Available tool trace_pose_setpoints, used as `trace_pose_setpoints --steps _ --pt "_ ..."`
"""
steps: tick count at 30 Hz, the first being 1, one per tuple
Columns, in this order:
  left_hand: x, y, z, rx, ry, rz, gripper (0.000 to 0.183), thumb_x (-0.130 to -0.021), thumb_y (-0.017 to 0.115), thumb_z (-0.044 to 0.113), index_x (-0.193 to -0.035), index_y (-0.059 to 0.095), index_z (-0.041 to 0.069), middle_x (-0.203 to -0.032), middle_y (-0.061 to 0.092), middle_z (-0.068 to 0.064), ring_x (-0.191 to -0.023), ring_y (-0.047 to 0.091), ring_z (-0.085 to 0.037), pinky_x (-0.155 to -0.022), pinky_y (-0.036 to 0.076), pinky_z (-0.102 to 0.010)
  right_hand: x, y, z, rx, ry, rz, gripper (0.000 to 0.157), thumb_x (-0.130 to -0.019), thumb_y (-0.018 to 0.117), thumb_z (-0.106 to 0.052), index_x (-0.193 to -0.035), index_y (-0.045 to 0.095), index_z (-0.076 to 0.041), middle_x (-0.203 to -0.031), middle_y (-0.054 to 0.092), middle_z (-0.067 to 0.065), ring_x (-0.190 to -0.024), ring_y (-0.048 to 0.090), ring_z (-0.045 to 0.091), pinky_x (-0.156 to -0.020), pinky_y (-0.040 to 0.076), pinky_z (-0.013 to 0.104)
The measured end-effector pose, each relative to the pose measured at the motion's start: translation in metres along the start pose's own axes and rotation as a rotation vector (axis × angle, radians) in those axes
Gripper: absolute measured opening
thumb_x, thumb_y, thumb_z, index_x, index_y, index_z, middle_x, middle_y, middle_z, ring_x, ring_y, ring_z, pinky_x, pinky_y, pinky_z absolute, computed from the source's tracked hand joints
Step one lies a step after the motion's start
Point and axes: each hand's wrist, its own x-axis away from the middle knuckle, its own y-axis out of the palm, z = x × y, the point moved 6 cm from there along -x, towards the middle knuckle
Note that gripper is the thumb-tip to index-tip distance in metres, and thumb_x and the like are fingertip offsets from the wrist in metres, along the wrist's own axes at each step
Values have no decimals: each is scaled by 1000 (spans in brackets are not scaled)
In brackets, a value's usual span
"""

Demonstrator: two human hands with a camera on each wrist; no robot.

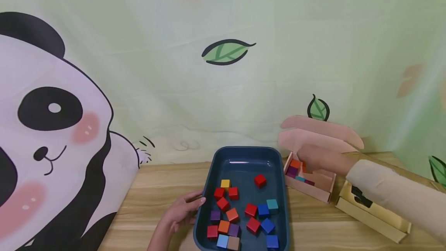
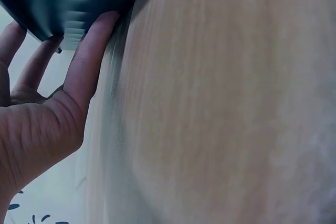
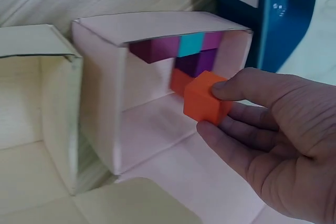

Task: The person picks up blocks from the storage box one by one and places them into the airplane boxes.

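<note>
Pale green printed backdrop [image 1: 156, 69] behind far edge of wood-grain surface [image 1: 163, 183]. Large panda print [image 1: 94, 92] beyond left edge. Whitish light streak [image 1: 421, 84] beyond far right corner.

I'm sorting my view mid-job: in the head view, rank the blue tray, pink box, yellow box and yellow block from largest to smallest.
1. Blue tray
2. Pink box and yellow box: unsure, as the sleeve covers part of the yellow one
3. Yellow block
</note>
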Motion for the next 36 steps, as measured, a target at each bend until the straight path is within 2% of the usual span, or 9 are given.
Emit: trace_pose_setpoints --steps 2,5,8,16,19,24,30,36 --pt "-1 0 0 3 2 -5 68 -98 69 31 -155 41 5 -147 55 -18 -111 67 -24 -91 58 -49 5 -2 -4 -88 71 -70 18 -76 84 -8 -79 67 -12 -68 60 -2 -60 52 15 -53 46 28" --pt "-1 -1 0 9 4 -3 68 -98 69 31 -155 42 5 -147 54 -18 -111 66 -24 -90 58 -49 9 2 -3 -116 122 -102 19 -77 84 -7 -80 66 -13 -72 60 -3 -64 53 16 -56 48 29" --pt "-2 -1 0 8 11 0 68 -98 69 31 -155 41 5 -148 53 -19 -112 66 -24 -90 58 -49 9 8 -3 -99 134 -110 19 -77 84 -8 -82 66 -13 -74 60 -3 -66 53 16 -59 49 31" --pt "-2 0 0 12 17 0 69 -98 70 30 -155 41 4 -148 54 -19 -111 67 -24 -88 58 -49 3 23 -3 -221 142 -145 21 -76 82 -1 -89 66 -6 -76 60 0 -71 53 18 -65 51 30" --pt "-2 1 0 15 18 -5 69 -98 70 30 -155 41 4 -148 53 -19 -111 67 -24 -88 58 -49 1 24 -3 -209 136 -129 25 -77 85 -4 -93 65 -6 -79 62 0 -73 55 17 -69 55 33" --pt "-1 1 -1 4 3 5 70 -97 71 31 -155 41 5 -149 52 -19 -112 66 -25 -89 58 -48 -5 27 0 -127 155 -72 30 -73 89 -15 -94 68 -11 -80 61 -1 -77 54 18 -73 55 38" --pt "-1 2 0 14 7 -4 70 -97 70 31 -155 41 4 -149 52 -19 -112 66 -25 -89 58 -48 -12 34 -1 -130 146 -66 30 -74 88 -10 -96 68 -8 -79 61 0 -75 55 18 -71 56 36" --pt "-1 0 -1 15 4 5 69 -98 70 30 -155 41 4 -149 51 -20 -111 66 -24 -90 58 -49 -12 32 -7 -109 69 -39 31 -74 88 -9 -96 66 -4 -78 65 3 -71 56 17 -69 58 33"
